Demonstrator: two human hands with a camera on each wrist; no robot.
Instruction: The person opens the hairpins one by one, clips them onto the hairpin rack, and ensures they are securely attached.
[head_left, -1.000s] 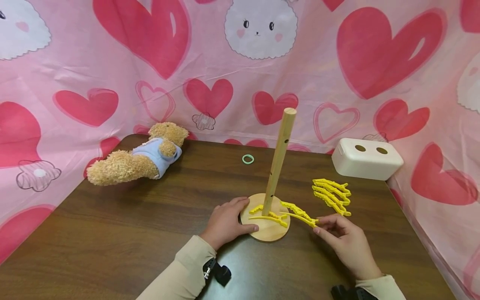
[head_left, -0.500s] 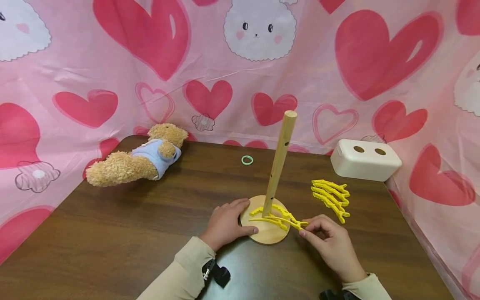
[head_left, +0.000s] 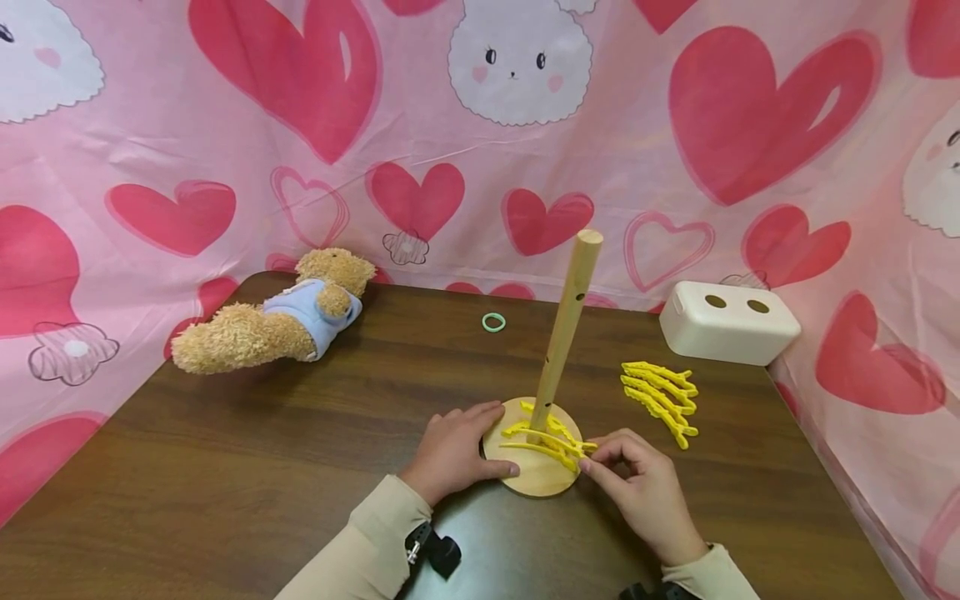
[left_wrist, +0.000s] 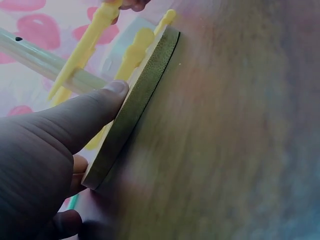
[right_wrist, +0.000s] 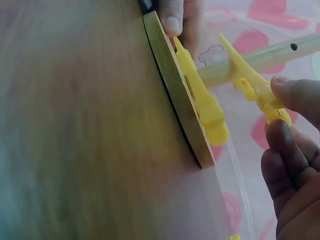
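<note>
My left hand holds the round base of a wooden stand, its thumb on the top face and its fingers along the far rim. Between thumb and fingertips, my right hand pinches a yellow hair clip by its handle end. The clip's two arms are spread, and it is raised above the base beside the foot of the upright post. Another yellow hair clip lies on the base under it, close to the post.
Several yellow hair clips lie in a row on the table to the right. Behind them is a white box with two round holes. A mint ring lies at the back, and a teddy bear at the left.
My right hand has moved left with the hair clip, from beside the base to over it, bringing its arms to the post. The left hand has stayed on the base.
</note>
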